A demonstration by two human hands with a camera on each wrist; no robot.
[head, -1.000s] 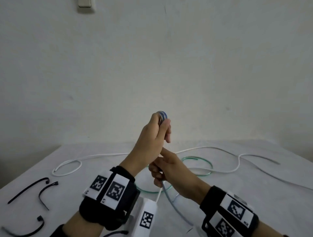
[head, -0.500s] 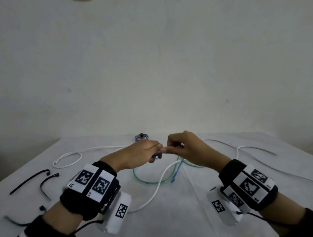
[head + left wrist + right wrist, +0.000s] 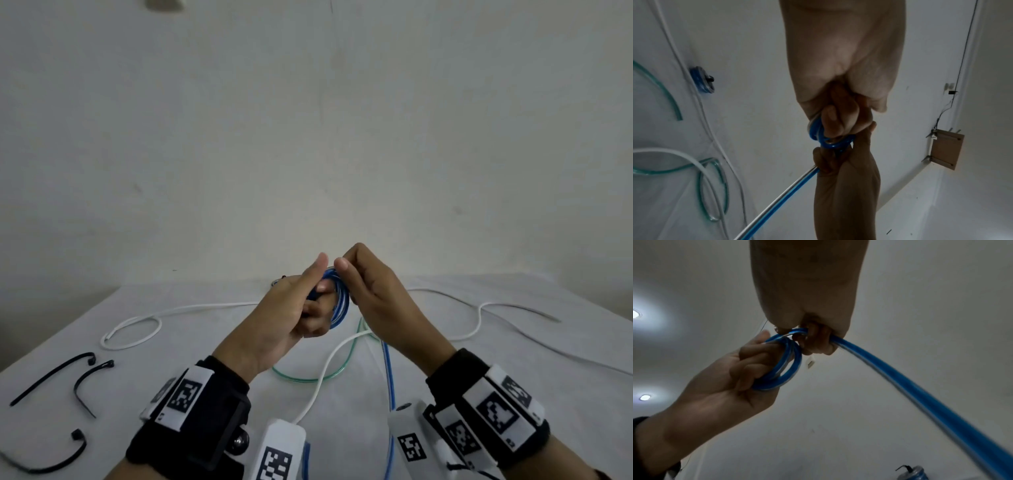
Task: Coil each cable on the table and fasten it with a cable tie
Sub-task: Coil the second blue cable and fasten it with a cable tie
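While both hands are raised above the table, view by view:

head, left hand [image 3: 284,318]: fingers curled round small coil of blue cable [image 3: 337,301], thumb up.
head, right hand [image 3: 373,291]: thumb and fingers pinch blue cable at coil top, touching left hand.
head, blue tail: drops from right hand toward near edge of table [image 3: 565,387].
head, other cables: white cable [image 3: 322,373] and green cable [image 3: 308,378] loose on table, crossing under hands.
head, cable ties [image 3: 82,380]: three black, far left on table, apart from hands.
head, far side: small item behind left hand, possibly an already tied blue coil [image 3: 278,283], mostly hidden.
left wrist: fingers [image 3: 835,120] wrapped over blue loops; tied blue coil lies on table by white cable.
right wrist: fingertips [image 3: 818,344] clamp blue strand; loops sit inside left fist.
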